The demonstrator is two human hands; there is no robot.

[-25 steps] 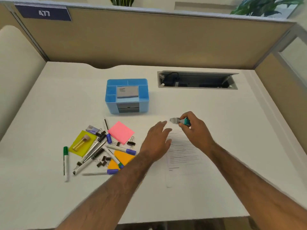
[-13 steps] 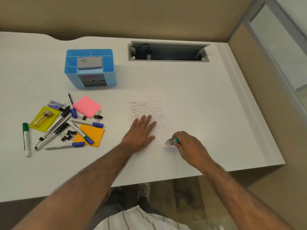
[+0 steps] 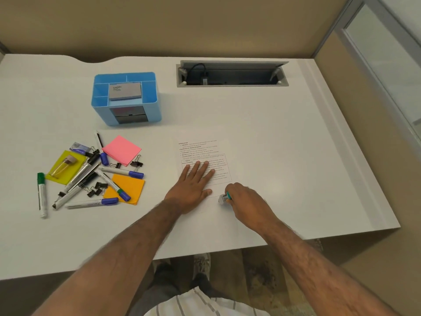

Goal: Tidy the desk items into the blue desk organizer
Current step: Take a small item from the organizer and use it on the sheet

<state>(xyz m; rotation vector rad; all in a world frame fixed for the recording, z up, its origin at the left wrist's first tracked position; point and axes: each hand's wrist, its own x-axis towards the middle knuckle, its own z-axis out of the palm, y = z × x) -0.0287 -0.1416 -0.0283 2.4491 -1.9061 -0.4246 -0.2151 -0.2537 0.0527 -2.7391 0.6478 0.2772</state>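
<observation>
The blue desk organizer (image 3: 100,103) stands at the back left of the white desk, with a grey box (image 3: 124,91) lying in its top. My left hand (image 3: 193,185) lies flat, fingers spread, on a printed paper sheet (image 3: 200,151). My right hand (image 3: 248,201) grips a small teal and silver stapler (image 3: 224,198) at the sheet's lower right corner. To the left lies a pile: pink sticky notes (image 3: 121,149), orange sticky notes (image 3: 129,188), a yellow pad (image 3: 61,167), several markers (image 3: 123,172) and binder clips (image 3: 136,164).
A green-capped marker (image 3: 42,195) lies apart at the far left. An open cable tray (image 3: 232,74) is recessed at the back of the desk. Beige partition walls enclose the back and right. The desk's front edge is close below my forearms.
The view has tilted down toward the desk's front edge. My right hand brought the stapler from above the sheet's top to its lower right corner. My left hand has flattened onto the paper.
</observation>
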